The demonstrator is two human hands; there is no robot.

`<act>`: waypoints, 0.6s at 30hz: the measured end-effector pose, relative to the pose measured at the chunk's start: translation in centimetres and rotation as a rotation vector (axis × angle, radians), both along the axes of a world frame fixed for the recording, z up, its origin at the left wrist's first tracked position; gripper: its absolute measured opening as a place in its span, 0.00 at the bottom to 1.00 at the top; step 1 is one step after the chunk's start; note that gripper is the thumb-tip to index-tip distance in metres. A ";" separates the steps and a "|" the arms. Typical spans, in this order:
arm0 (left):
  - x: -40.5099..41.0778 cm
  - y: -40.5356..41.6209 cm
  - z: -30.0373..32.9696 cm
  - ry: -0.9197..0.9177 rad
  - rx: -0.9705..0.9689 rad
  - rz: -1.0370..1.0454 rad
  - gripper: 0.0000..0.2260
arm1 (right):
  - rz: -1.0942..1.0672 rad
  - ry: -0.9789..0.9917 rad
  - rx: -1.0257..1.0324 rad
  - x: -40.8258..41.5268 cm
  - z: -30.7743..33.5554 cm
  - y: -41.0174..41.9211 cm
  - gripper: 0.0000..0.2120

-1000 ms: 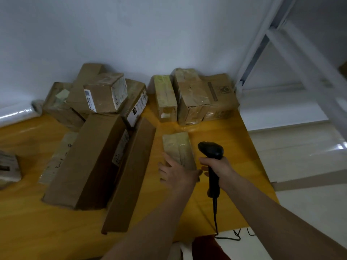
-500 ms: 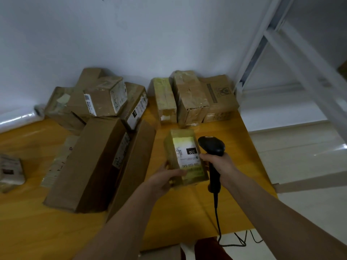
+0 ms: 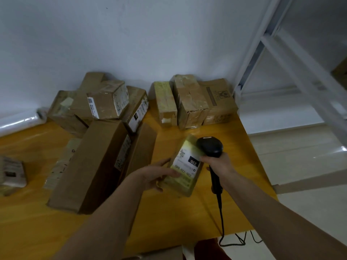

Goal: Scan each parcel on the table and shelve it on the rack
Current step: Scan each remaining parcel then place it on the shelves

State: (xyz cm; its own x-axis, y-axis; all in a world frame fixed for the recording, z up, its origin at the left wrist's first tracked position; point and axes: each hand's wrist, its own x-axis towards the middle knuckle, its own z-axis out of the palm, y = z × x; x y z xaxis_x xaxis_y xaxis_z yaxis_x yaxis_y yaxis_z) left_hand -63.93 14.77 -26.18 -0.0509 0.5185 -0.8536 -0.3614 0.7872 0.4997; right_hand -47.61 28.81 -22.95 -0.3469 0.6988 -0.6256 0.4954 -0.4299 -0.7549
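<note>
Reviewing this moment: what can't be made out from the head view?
- Small parcel label: big print shows, but the fine print and code are too small, and the scanner head covers its upper corner.
- Left hand fingers: hidden behind the parcel.
- Rack shelves: cut off by the right edge.
- Scanner cable end: runs below the table edge.
- Right hand trigger finger: hidden by the grip.

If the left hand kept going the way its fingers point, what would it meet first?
Nothing new: the left hand already grips the small label-faced cardboard parcel; beyond that sits the black handheld scanner, though depth is unclear.
</note>
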 end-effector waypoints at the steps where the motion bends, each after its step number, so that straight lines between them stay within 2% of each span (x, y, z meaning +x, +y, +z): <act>1: -0.7 0.1 0.7 0.020 -0.021 -0.082 0.45 | -0.002 -0.008 0.021 -0.1 0.1 0.1 0.07; 4: -2.5 1.1 2.4 0.122 -0.057 -0.250 0.41 | 0.002 0.005 0.060 -0.1 0.3 0.3 0.09; 8: -3.3 3.4 3.7 0.428 0.000 -0.338 0.45 | 0.047 0.024 0.011 -0.3 0.7 -0.2 0.08; 10: -3.1 4.4 3.3 0.598 0.054 -0.243 0.49 | 0.071 0.022 -0.021 -0.4 0.7 -0.4 0.12; 12: -2.4 5.0 2.9 0.694 0.072 -0.069 0.51 | 0.092 0.013 -0.044 -0.5 0.7 -0.3 0.10; 13: -2.0 5.2 2.5 0.701 0.070 0.021 0.48 | 0.082 0.020 -0.054 -0.5 0.7 -0.3 0.10; 15: -1.3 5.3 1.9 0.689 0.087 0.180 0.31 | 0.048 0.045 -0.062 -0.3 0.5 -0.2 0.11; 16: -0.9 5.3 1.8 0.679 0.088 0.241 0.26 | 0.038 0.053 -0.064 -0.3 0.4 -0.2 0.11; 18: -0.6 5.3 1.6 0.629 0.099 0.294 0.31 | 0.027 0.058 -0.069 -0.2 0.3 -0.2 0.11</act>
